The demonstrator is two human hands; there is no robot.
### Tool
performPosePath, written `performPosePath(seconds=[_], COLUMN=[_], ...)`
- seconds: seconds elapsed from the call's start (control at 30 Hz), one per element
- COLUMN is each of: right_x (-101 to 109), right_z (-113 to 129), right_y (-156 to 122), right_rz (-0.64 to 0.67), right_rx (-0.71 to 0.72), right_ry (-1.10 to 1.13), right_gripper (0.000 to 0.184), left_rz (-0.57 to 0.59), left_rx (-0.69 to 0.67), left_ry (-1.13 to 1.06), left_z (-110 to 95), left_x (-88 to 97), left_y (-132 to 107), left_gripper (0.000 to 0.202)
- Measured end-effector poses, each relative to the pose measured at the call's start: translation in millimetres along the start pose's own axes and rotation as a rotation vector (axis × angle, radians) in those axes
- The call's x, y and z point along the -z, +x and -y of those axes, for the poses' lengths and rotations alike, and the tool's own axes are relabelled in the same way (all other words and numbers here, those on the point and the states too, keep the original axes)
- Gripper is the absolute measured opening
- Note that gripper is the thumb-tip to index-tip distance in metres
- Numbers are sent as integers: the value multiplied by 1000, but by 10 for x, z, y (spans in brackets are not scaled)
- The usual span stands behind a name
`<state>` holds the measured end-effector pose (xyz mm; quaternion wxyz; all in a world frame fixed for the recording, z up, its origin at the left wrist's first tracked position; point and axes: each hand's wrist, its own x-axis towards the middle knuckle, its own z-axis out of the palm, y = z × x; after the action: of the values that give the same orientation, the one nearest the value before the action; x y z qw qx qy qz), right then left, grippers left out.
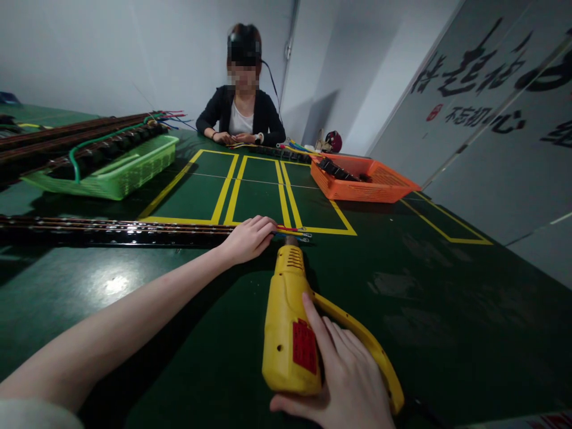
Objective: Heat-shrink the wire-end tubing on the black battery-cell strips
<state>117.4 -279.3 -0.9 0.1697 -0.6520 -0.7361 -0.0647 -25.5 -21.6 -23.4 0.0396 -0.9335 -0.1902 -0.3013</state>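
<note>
My right hand [348, 369] is wrapped round a yellow heat gun [286, 322] with a red label on its body. The gun's metal nozzle points away from me, close to the ends of several coloured wires [290, 229] with metal ring terminals. My left hand [251, 238] is closed over those wires, just left of the terminals. From under it a long dark cable chain [111, 231] stretches to the left edge of view, lying on the green table. What the left fingertips press on is partly hidden.
A green basket [118, 182] with dark chains and a green wire is at left. An orange basket [357, 193] with a black chain piece stands at right. Across the table [447, 310], marked with yellow tape, a co-worker [243, 113] sits handling wires.
</note>
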Motion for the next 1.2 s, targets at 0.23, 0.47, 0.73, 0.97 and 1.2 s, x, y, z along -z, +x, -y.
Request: performPosePath(seconds=[0.23, 0.47, 0.73, 0.97, 1.2], right_x=[-36, -57, -149, -136, -147], right_z=[-223, -206, 58, 334, 370], right_y=[-66, -89, -32, 60, 89], right_rz=[-64, -84, -144, -152, -147], right_rx=[-72, -89, -75, 38, 81], right_ry=[-81, -110, -150, -104, -77], right_gripper=[118, 116, 116, 114, 110], left_rz=[16, -20, -62, -86, -185], left_rx=[-3, 3, 22, 36, 131], left_ry=[15, 80, 39, 15, -12], left_z=[-15, -17, -6, -18, -16], left_x=[17, 1, -14, -2, 16], left_y=[2, -1, 3, -4, -7], left_gripper=[21, 24, 25, 26, 29])
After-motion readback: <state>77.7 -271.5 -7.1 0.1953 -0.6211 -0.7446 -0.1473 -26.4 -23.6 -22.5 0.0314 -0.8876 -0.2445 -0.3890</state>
